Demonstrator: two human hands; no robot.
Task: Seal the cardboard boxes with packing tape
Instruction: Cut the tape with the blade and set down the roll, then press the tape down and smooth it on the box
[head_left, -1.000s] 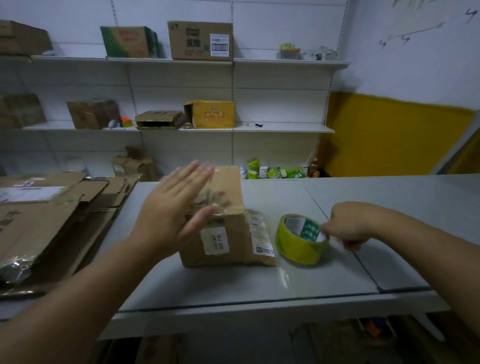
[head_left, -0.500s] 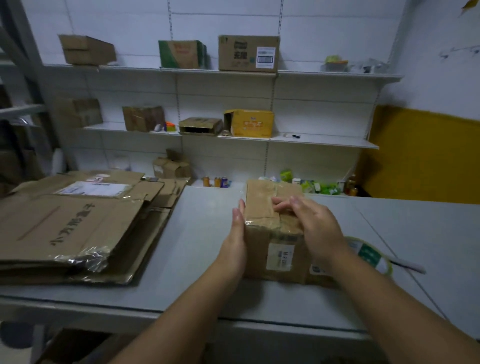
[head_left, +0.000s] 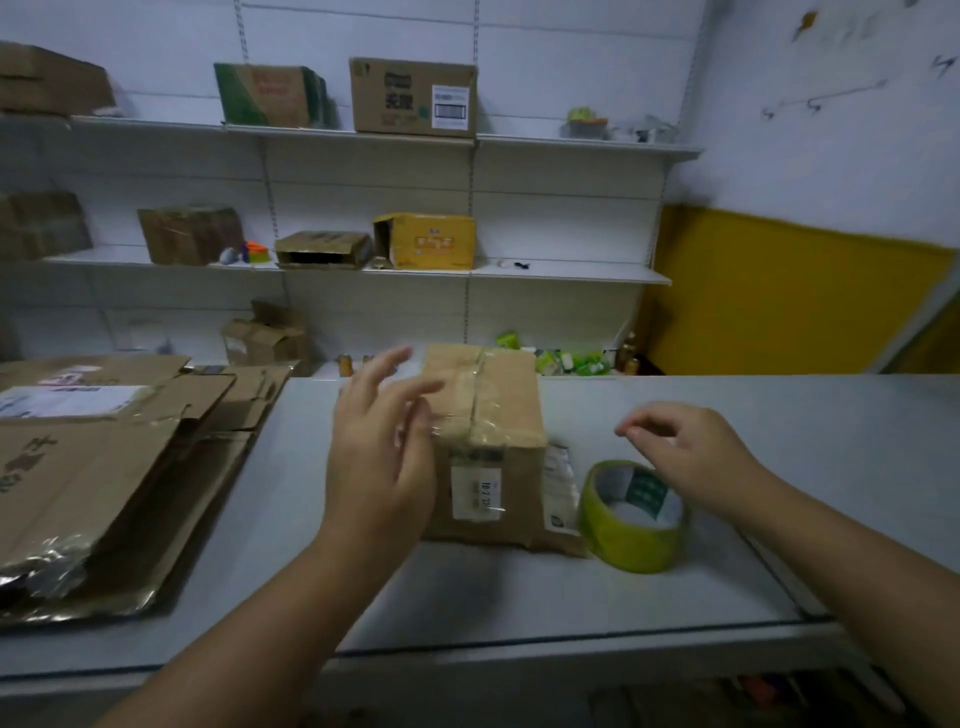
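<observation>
Grey table (head_left: 519, 597), shelving (head_left: 571, 273) behind: cardboard box (head_left: 488, 441) centred, long axis pointing away; left hand (head_left: 382, 441) spread at its left face (contact blurred); right hand (head_left: 685, 452) loosely curled, empty, just above tape roll (head_left: 631, 519) beside box.

One taped cardboard box (head_left: 488, 415) and one roll of packing tape (head_left: 623, 545) stand on the bench (head_left: 519, 597), beside one stack of flattened cartons (head_left: 93, 467); two hands show, the left hand (head_left: 379, 457) and the right hand (head_left: 685, 457). The top shelf (head_left: 571, 143) carries three boxes, one green-printed box (head_left: 270, 96) between two brown ones; the middle shelf (head_left: 571, 273) carries four, one yellow box (head_left: 426, 240) among three brown.
</observation>
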